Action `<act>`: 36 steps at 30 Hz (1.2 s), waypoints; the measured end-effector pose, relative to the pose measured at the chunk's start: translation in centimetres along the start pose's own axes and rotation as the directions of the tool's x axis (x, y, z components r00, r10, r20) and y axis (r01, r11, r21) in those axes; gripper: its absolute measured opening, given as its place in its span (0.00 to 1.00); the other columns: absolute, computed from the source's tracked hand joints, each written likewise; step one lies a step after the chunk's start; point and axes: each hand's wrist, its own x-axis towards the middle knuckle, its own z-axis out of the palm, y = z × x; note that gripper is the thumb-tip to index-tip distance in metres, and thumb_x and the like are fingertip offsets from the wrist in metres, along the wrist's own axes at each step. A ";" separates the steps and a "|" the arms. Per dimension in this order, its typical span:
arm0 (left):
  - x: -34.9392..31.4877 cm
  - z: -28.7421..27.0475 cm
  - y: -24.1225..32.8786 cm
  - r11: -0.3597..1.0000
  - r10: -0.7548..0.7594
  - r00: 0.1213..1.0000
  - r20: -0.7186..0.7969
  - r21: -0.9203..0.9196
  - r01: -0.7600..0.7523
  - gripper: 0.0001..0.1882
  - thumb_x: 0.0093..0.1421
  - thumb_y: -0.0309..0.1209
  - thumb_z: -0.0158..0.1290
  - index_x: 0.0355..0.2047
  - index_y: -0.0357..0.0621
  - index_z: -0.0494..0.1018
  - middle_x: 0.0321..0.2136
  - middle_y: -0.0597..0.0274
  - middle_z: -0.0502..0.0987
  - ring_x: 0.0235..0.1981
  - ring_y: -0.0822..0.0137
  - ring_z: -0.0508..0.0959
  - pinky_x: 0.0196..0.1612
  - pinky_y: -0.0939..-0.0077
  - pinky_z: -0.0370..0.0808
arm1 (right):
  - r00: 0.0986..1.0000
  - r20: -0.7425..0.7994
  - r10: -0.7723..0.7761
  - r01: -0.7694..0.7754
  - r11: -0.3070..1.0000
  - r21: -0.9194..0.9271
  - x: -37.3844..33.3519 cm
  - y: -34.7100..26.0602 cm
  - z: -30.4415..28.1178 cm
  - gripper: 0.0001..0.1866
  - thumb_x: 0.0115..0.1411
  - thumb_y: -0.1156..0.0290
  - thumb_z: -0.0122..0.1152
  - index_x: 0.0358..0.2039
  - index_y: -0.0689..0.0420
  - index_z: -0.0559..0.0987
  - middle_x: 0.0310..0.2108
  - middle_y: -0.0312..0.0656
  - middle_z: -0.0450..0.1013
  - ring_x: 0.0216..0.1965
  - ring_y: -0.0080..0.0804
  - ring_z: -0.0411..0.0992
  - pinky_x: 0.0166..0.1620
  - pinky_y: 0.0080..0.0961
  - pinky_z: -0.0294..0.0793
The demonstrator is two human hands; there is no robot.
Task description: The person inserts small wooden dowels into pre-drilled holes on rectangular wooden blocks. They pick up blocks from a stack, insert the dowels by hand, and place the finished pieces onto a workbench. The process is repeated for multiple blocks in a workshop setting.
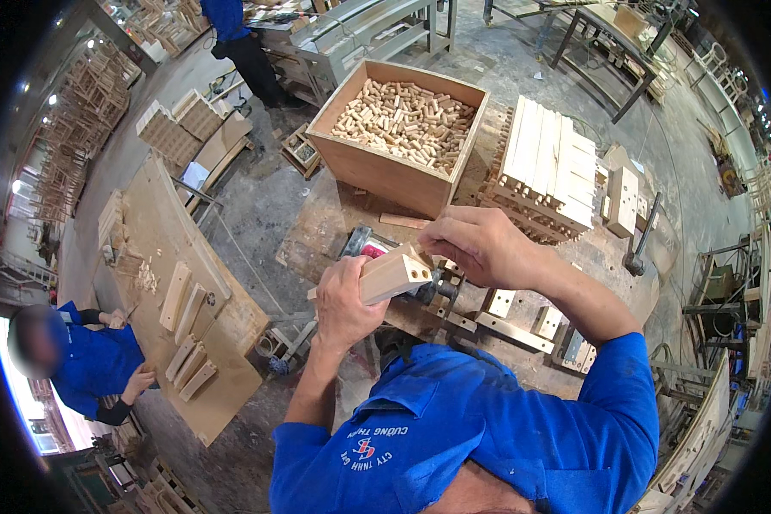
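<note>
My left hand (344, 300) is wrapped tight around a wooden block (394, 274). I hold it up over the tabletop (334, 231). My right hand (475, 244) pinches its fingers shut at the top corner of the block; I cannot tell what they hold. I think the block could slip if my grip goes soft. The big box of pegs (403, 120) sits close ahead and a stack of boards (544, 171) to the right, so room is small.

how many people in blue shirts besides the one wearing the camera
2: one person at the lower left by the long bench, one person standing at the top left. Others may be hidden beyond the rim.
</note>
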 end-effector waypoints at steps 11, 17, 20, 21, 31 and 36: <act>-0.9 -0.5 0.4 0.997 0.017 0.999 0.045 0.079 -0.021 0.29 0.47 0.28 0.71 0.50 0.44 0.73 0.40 0.53 0.77 0.43 0.46 0.79 0.47 0.50 0.73 | 0.993 0.112 -0.026 0.046 0.983 -0.181 -0.8 -0.9 -0.3 0.13 0.64 0.77 0.67 0.48 0.61 0.77 0.33 0.50 0.75 0.37 0.55 0.79 0.41 0.48 0.80; -0.8 0.2 -0.3 0.998 0.018 0.999 0.040 0.067 -0.021 0.28 0.48 0.28 0.70 0.50 0.44 0.74 0.40 0.53 0.77 0.43 0.47 0.79 0.47 0.50 0.73 | 0.996 0.086 0.022 -0.010 0.990 -0.139 -1.0 -0.1 0.4 0.12 0.67 0.73 0.67 0.49 0.61 0.78 0.34 0.52 0.77 0.38 0.57 0.80 0.40 0.50 0.80; -0.6 0.4 -0.5 0.998 0.013 0.999 0.042 0.060 -0.015 0.28 0.47 0.28 0.71 0.50 0.44 0.74 0.40 0.53 0.78 0.43 0.47 0.79 0.47 0.50 0.73 | 0.989 0.130 0.075 -0.052 0.983 -0.175 -0.3 -0.4 -0.7 0.12 0.67 0.71 0.67 0.48 0.60 0.78 0.34 0.51 0.78 0.37 0.57 0.80 0.39 0.50 0.80; -0.4 0.1 -0.4 0.998 0.015 0.999 0.044 0.057 -0.018 0.28 0.47 0.28 0.71 0.50 0.45 0.74 0.40 0.53 0.78 0.42 0.47 0.79 0.47 0.51 0.73 | 0.987 0.131 0.092 -0.064 0.977 -0.203 -0.1 -0.9 -1.1 0.11 0.67 0.70 0.67 0.47 0.60 0.78 0.33 0.50 0.77 0.36 0.56 0.80 0.39 0.49 0.80; -0.1 1.0 -0.7 0.999 0.041 0.997 0.064 0.000 -0.041 0.27 0.48 0.29 0.70 0.48 0.44 0.73 0.39 0.53 0.77 0.40 0.47 0.79 0.45 0.51 0.73 | 0.978 0.202 0.051 -0.012 0.981 -0.191 -0.6 0.2 -0.5 0.09 0.64 0.74 0.66 0.38 0.59 0.72 0.31 0.49 0.74 0.33 0.57 0.78 0.34 0.51 0.77; 0.3 1.4 -0.9 0.998 0.057 0.998 0.038 -0.024 -0.056 0.25 0.49 0.28 0.70 0.47 0.43 0.73 0.38 0.53 0.77 0.40 0.47 0.79 0.44 0.52 0.72 | 0.980 0.141 0.141 -0.123 0.984 -0.130 -0.4 -0.1 0.1 0.10 0.72 0.70 0.63 0.36 0.61 0.74 0.27 0.53 0.73 0.30 0.62 0.77 0.33 0.54 0.76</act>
